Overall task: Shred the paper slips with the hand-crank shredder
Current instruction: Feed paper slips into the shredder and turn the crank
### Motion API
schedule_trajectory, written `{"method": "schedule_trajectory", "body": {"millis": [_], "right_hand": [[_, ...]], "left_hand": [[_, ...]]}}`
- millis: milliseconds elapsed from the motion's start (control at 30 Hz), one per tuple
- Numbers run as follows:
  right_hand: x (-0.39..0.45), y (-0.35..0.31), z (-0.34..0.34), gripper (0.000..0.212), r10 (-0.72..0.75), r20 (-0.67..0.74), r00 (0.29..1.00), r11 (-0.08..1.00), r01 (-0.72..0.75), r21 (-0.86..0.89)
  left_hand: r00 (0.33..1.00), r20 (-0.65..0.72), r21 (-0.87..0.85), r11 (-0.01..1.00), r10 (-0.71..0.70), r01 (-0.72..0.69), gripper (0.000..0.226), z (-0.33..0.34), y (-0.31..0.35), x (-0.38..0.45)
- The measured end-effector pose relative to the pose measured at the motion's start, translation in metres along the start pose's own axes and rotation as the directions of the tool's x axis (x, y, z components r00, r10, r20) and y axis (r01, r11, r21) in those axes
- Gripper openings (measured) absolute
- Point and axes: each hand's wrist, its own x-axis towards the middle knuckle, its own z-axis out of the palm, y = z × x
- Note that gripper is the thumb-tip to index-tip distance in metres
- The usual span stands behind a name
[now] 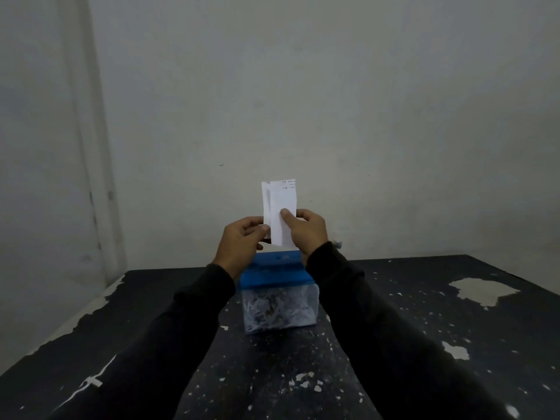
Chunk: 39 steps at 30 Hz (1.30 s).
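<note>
A white paper slip (280,204) with faint print at its top stands upright in the air above the shredder. My left hand (242,241) pinches its lower left edge. My right hand (307,230) pinches its lower right part, thumb on the front. Below them the hand-crank shredder (274,274) has a blue top and a clear bin (280,310) holding shredded paper. It stands on the black table (424,313). My right wrist hides the shredder's right side, and the crank is not visible.
The black tabletop is worn, with white chipped patches and specks, the largest patch (481,291) at the right. A plain pale wall stands just behind the table, and the table's left edge (91,310) runs diagonally beside a wall corner.
</note>
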Motion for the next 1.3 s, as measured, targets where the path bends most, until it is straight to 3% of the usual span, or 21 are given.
{"method": "schedule_trajectory", "body": {"millis": [133, 233, 367, 600, 767, 1133, 1300], "right_hand": [[0.001, 0.007, 0.004, 0.026, -0.037, -0.053, 0.998, 0.999, 0.038, 0.008], [-0.001, 0.013, 0.008, 0.031, -0.077, -0.059, 0.995, 0.997, 0.078, 0.018], [0.002, 0.012, 0.008, 0.052, -0.033, 0.056, 0.998, 0.998, 0.03, 0.051], [0.014, 0.007, -0.01, 0.023, -0.075, 0.265, 0.961, 0.968, 0.134, -0.212], [0.012, 0.013, -0.021, 0.02, -0.106, 0.392, 0.914, 0.915, 0.244, -0.321], [0.018, 0.016, -0.022, 0.029, -0.149, 0.44, 0.886, 0.894, 0.311, -0.323], [0.019, 0.014, -0.024, 0.025, -0.06, 0.5, 0.864, 0.814, 0.333, -0.476]], "left_hand": [[0.999, 0.036, -0.03, 0.999, -0.031, 0.032, 0.021, -0.001, -0.002, 0.0], [0.998, 0.048, 0.04, 0.998, 0.043, -0.044, 0.02, 0.0, -0.002, -0.002], [0.995, -0.011, 0.191, 0.977, 0.1, -0.096, 0.01, -0.002, -0.01, 0.003], [0.992, 0.021, 0.337, 0.933, 0.125, -0.125, 0.021, -0.013, -0.024, 0.006], [0.991, 0.097, 0.368, 0.922, 0.087, -0.117, 0.017, -0.023, -0.034, 0.002], [0.98, 0.058, 0.385, 0.902, 0.188, -0.196, 0.012, -0.023, -0.039, -0.005], [0.99, 0.058, 0.401, 0.906, 0.126, -0.139, 0.014, -0.024, -0.043, -0.002]]}}
